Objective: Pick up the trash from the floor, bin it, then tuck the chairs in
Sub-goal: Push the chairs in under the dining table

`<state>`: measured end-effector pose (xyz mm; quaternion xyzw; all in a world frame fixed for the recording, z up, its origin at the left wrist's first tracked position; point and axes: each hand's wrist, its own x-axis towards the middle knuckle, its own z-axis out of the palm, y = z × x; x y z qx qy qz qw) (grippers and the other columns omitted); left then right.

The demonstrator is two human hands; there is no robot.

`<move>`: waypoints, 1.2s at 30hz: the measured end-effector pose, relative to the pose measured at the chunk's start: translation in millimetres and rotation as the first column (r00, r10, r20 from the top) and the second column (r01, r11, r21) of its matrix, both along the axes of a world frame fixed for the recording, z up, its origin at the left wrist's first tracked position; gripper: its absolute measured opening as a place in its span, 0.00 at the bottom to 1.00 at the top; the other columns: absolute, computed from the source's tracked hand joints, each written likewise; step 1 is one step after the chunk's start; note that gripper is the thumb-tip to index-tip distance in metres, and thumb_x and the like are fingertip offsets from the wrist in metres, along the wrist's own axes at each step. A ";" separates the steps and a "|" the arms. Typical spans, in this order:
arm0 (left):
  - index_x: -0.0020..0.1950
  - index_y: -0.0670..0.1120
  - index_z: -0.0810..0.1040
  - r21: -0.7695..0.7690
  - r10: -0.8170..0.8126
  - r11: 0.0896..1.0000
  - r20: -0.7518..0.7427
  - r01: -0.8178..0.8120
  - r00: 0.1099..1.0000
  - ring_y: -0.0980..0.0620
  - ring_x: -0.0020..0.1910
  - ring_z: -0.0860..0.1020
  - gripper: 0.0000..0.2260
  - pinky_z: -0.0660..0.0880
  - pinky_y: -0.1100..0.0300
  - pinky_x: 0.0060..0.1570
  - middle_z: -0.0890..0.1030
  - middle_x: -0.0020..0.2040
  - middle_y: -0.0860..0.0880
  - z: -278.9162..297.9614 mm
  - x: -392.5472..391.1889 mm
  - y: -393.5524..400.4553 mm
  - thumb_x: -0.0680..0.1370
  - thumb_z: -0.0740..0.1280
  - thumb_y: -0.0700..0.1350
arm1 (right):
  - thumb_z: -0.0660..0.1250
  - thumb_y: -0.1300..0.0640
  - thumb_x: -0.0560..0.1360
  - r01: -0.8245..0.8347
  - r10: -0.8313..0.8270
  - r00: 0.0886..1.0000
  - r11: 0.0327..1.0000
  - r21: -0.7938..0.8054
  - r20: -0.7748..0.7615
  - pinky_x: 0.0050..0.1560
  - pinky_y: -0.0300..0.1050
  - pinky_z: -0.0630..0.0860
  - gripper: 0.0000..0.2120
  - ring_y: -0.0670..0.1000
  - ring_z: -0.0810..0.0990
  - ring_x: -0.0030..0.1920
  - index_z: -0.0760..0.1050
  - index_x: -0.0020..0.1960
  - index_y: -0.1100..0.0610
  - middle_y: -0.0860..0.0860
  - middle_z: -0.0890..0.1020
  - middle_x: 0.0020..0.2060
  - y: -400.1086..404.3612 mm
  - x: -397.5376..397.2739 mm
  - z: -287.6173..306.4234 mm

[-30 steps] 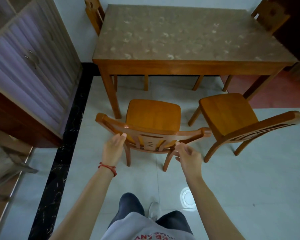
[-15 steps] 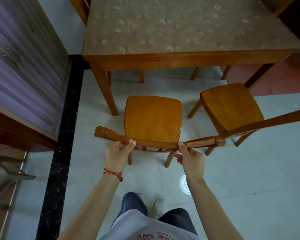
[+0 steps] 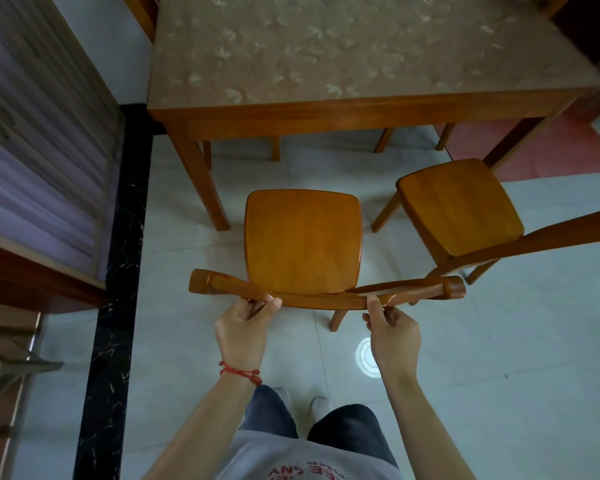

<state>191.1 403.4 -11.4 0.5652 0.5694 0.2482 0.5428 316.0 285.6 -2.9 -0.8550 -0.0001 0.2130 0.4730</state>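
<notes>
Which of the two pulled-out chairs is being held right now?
The left chair, directly ahead by the table leg. Both the left hand and right hand grip its curved top rail; the right chair stands untouched.
</notes>
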 end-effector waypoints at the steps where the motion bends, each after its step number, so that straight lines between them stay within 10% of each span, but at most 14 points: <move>1: 0.33 0.50 0.77 -0.003 0.002 1.000 0.005 -0.002 1.000 0.54 0.33 0.76 0.07 0.70 0.65 0.33 0.79 0.32 0.50 0.3 1.9 -1.0 0.71 0.71 0.45 | 0.61 0.50 0.77 0.002 -0.002 1.000 1.000 -0.009 0.001 0.49 0.48 0.76 0.17 0.63 0.81 0.45 0.77 0.42 0.64 0.63 0.83 0.40 1.2 1.7 1.8; 6: 0.36 0.45 0.78 -0.039 0.025 0.999 0.030 -0.023 0.999 0.55 0.30 0.73 0.06 0.69 0.64 0.33 0.77 0.29 0.50 2.8 17.7 -3.7 0.71 0.71 0.45 | 0.62 0.50 0.76 0.014 -0.014 1.000 1.000 -0.027 -0.022 0.52 0.57 0.77 0.13 0.65 0.81 0.47 0.74 0.38 0.58 0.63 0.83 0.44 3.4 20.9 4.4; 10: 0.33 0.45 0.76 -0.028 0.039 0.999 0.030 -0.038 0.999 0.56 0.28 0.72 0.09 0.67 0.65 0.30 0.75 0.27 0.51 6.2 38.5 -3.7 0.71 0.71 0.44 | 0.63 0.49 0.75 0.005 -0.005 0.999 1.000 -0.013 -0.037 0.42 0.41 0.77 0.16 0.56 0.82 0.42 0.78 0.49 0.62 0.57 0.83 0.47 5.7 47.6 2.0; 14: 0.29 0.46 0.74 -0.007 0.077 0.997 0.029 -0.077 0.997 0.56 0.27 0.71 0.11 0.67 0.66 0.30 0.74 0.26 0.51 6.5 65.0 -3.3 0.71 0.72 0.44 | 0.64 0.49 0.75 -0.033 0.033 0.999 0.999 -0.005 -0.018 0.51 0.56 0.78 0.17 0.63 0.82 0.44 0.78 0.39 0.62 0.64 0.83 0.40 10.3 76.2 3.4; 23: 0.31 0.42 0.75 -0.030 0.181 0.983 0.017 -0.181 0.983 0.55 0.27 0.71 0.11 0.67 0.64 0.30 0.74 0.26 0.49 8.6 129.0 -0.3 0.71 0.71 0.44 | 0.63 0.51 0.75 -0.127 0.128 0.991 0.991 0.031 -0.023 0.39 0.39 0.75 0.16 0.58 0.83 0.42 0.74 0.32 0.57 0.60 0.83 0.36 23.1 147.0 4.0; 36: 0.39 0.30 0.77 -0.046 0.242 0.969 0.008 -0.242 0.970 0.58 0.26 0.72 0.14 0.68 0.63 0.33 0.74 0.26 0.48 3.5 175.1 44.4 0.71 0.71 0.43 | 0.63 0.50 0.75 -0.234 0.234 0.972 0.971 0.044 0.005 0.47 0.56 0.78 0.20 0.62 0.82 0.42 0.78 0.38 0.67 0.64 0.83 0.37 63.1 191.7 3.0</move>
